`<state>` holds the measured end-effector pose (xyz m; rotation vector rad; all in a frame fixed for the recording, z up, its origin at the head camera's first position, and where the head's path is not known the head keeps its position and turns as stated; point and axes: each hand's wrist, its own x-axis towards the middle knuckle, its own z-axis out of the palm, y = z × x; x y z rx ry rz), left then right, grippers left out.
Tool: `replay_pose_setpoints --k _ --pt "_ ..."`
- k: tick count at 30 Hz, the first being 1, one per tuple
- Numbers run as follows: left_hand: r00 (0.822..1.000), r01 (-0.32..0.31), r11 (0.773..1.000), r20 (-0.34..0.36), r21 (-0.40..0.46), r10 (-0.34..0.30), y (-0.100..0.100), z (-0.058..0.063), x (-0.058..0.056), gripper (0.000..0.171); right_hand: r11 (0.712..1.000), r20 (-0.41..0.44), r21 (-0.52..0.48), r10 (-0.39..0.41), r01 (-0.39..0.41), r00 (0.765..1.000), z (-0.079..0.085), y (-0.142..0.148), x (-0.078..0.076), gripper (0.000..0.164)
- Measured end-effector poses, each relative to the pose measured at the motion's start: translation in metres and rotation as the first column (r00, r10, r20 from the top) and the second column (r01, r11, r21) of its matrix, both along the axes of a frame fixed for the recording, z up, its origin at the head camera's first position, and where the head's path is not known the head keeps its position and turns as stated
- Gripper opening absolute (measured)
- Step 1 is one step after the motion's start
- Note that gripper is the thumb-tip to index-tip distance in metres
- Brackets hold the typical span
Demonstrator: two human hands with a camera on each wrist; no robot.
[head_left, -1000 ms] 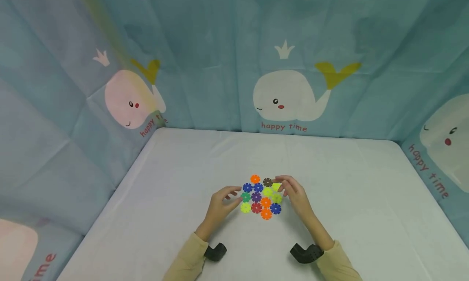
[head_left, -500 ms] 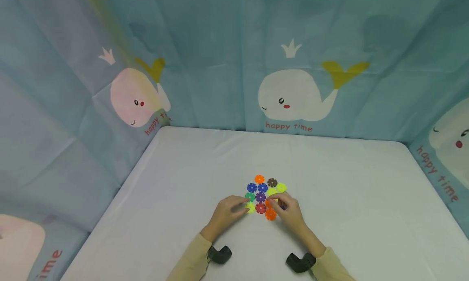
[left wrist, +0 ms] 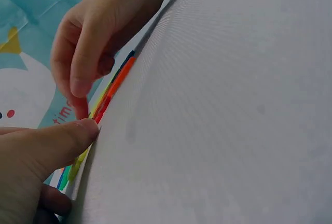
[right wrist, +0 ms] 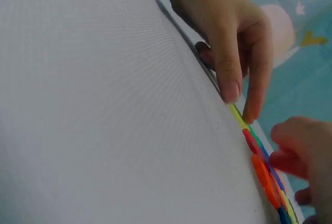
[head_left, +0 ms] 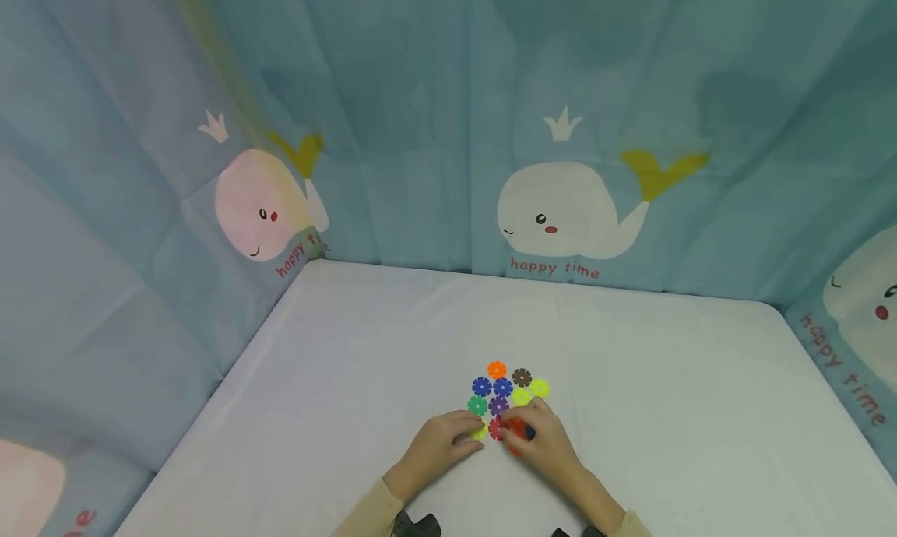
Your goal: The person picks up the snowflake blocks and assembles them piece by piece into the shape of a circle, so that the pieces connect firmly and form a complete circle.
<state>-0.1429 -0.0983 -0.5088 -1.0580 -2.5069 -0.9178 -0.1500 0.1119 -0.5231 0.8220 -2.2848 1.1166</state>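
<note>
In the head view, several flat notched discs lie in a cluster on the white table [head_left: 350, 412]. My left hand [head_left: 440, 442] is at the cluster's lower left, with thumb and forefinger on either side of a yellow-green disc [head_left: 479, 432]. My right hand [head_left: 546, 440] lies over the lower right part, its fingertips at a red disc [head_left: 494, 429]. It partly covers an orange disc [head_left: 517, 447] and a dark blue one. In the right wrist view, the left fingers point down and touch the yellow disc's edge [right wrist: 236, 114].
Beyond the hands lie an orange disc [head_left: 497, 370], a brown disc [head_left: 522, 377], two blue discs, a green disc [head_left: 477, 405], a purple disc [head_left: 498, 405] and yellow ones. A blue whale-print curtain [head_left: 420, 132] stands behind the table.
My right hand has moved from the upper right of the cluster down and left to the red disc. My left hand has shifted slightly down to the yellow-green disc. The head view has tilted up.
</note>
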Motion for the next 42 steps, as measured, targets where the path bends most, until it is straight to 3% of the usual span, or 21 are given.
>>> replay_pose_setpoints --k 4,12,24,31,38,42 --pt "1.000 -0.024 0.999 -0.017 -0.028 0.023 -0.002 0.005 -0.002 0.024 1.000 0.008 0.015 -0.018 0.018 1.000 0.000 -0.004 -0.001 0.024" --pt "0.999 -0.035 0.999 0.039 0.021 0.034 -0.001 0.005 -0.007 0.024 0.998 -0.079 0.069 0.018 -0.012 0.997 0.004 -0.007 -0.007 0.026" --pt "0.995 -0.036 0.999 0.094 0.034 0.033 -0.002 -0.002 0.001 0.022 0.991 -0.030 0.137 0.000 0.004 1.000 -0.001 -0.006 0.002 0.022" --pt "0.998 -0.040 0.995 0.044 0.095 0.036 -0.001 -0.003 0.000 0.018 0.993 -0.042 0.120 0.014 -0.009 0.999 0.000 -0.004 0.003 0.014" --pt "0.997 -0.077 0.994 0.031 0.073 0.075 0.000 0.001 -0.001 0.013 0.994 -0.020 0.080 0.080 -0.078 0.997 0.002 -0.006 0.001 0.014" --pt "0.997 -0.082 0.994 0.014 0.072 0.082 0.000 0.001 -0.002 0.009 0.995 0.023 0.070 0.063 -0.064 0.998 0.003 -0.008 0.001 0.016"
